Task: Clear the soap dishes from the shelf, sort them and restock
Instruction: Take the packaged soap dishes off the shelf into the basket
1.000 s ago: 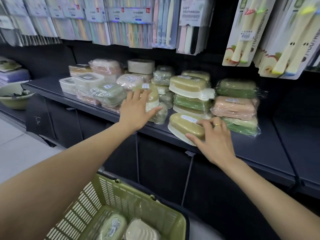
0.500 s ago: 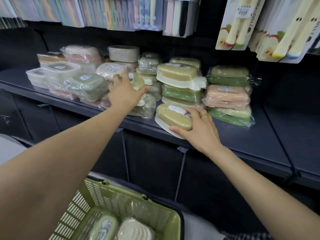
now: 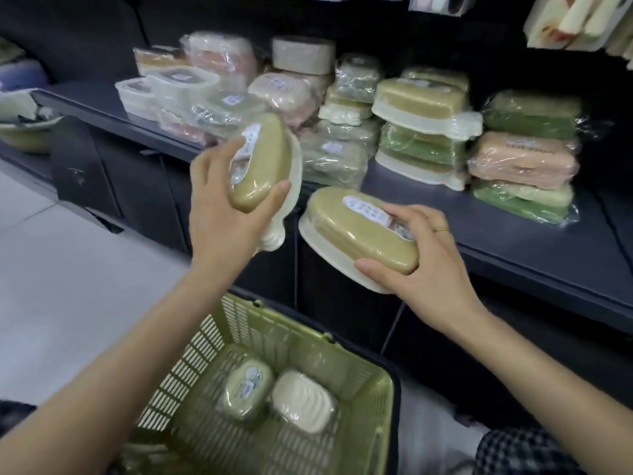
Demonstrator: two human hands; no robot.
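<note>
two olive-lidded, cream-based soap dishes (image 3: 260,166) (image 3: 363,231), one per hands (image 3: 222,217) (image 3: 424,265)

Two olive-lidded soap dishes with cream bases and white labels are off the shelf (image 3: 513,234): one (image 3: 260,166) tilted steeply on end, the other (image 3: 359,231) slanted just beside it. More wrapped dishes (image 3: 524,156) stay stacked on the shelf; two (image 3: 281,392) lie in the green basket (image 3: 380,389).
</note>
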